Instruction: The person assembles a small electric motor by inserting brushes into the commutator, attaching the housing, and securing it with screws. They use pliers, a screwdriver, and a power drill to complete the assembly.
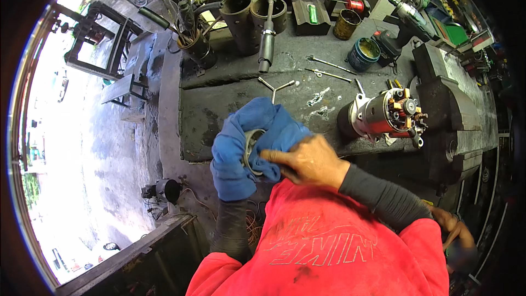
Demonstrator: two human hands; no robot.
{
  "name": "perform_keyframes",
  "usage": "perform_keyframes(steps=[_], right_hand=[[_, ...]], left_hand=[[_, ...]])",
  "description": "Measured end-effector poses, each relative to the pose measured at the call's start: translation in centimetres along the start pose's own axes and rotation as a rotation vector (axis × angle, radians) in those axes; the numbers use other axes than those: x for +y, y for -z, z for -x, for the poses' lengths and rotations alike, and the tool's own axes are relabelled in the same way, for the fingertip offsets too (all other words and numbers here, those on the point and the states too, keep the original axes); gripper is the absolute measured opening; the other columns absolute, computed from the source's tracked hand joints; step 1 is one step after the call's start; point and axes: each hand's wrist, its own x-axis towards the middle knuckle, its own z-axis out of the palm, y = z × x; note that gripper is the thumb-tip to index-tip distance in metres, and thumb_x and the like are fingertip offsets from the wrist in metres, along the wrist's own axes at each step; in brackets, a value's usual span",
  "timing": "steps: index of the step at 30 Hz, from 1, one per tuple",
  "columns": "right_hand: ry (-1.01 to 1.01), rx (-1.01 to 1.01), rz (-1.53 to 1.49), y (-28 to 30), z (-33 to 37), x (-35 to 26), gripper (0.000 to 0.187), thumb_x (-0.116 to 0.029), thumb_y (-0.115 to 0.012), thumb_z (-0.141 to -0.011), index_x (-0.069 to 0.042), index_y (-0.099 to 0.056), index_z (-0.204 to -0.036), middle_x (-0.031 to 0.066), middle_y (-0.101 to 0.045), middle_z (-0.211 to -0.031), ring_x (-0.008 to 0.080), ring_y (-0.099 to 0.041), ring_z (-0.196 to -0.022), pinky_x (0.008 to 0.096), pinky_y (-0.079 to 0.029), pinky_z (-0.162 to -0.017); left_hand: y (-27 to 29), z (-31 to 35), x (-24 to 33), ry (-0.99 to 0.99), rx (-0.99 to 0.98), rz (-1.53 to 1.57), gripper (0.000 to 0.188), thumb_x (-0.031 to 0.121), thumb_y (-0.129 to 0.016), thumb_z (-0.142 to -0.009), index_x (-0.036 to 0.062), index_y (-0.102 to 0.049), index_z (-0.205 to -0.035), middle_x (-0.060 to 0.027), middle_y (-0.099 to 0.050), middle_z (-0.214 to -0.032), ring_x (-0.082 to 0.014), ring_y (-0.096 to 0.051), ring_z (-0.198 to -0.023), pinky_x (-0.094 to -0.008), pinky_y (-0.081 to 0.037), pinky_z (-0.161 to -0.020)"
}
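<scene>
Right hand (318,161) | touching blue cloth (233,151) | round part (249,142) | red shirt (383,214): lettering (321,250)

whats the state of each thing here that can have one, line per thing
blue cloth: bunched around the metal part
round metal part: partly wrapped, rim showing
right hand: closed on a fold of the cloth
left hand: hidden by the cloth
motor: inner parts exposed at one end
teal can: open, upright
rusty tin: open, upright
y-shaped wrench: lying on the bench
</scene>
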Motion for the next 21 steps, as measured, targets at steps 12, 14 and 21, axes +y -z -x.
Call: perform_keyframes(steps=[12,14,21], right_hand=[[-0.283,-0.101,-0.789,-2.2,1.0,-1.8,0.034,-0.024,-0.075,-0.098,0.001,-0.070,-0.120,0.0156,-0.063,-0.066,0.0281,-0.062,-0.058,0.0426,-0.051,-0.061],[-0.497,-0.098,-1.291,-1.2,0.9,-0.8,0.026,-0.026,-0.076,-0.102,-0.001,-0.073,-0.111,0.0039,-0.055,-0.065,0.0167,-0.051,-0.057,0.0401,-0.046,-0.058],[-0.354,-0.235,-0.134,-2.4,0.7,-0.8,0.051,-0.052,-0.048,-0.112,-0.012,-0.069,-0.137,0.0231,-0.075,-0.086,0.0456,-0.072,-0.074,0.0563,-0.055,-0.067]], left_hand=[[-0.4,1.1,-1.9,0.195,-0.038,0.233,0.043,0.012,-0.070,-0.096,-0.0019,-0.067,-0.136,-0.0101,-0.073,-0.126,-0.0180,-0.069,-0.107,-0.0322,-0.055,-0.096],[-0.3,1.1,-2.0,0.327,0.004,0.436,0.043,0.013,-0.071,-0.095,-0.0018,-0.068,-0.136,-0.0100,-0.073,-0.125,-0.0181,-0.068,-0.106,-0.0321,-0.055,-0.095],[0.4,-0.6,-2.0,0.032,-0.258,-0.052,0.044,0.014,-0.073,-0.089,-0.0014,-0.071,-0.130,-0.0106,-0.073,-0.121,-0.0200,-0.067,-0.106,-0.0316,-0.052,-0.095]])
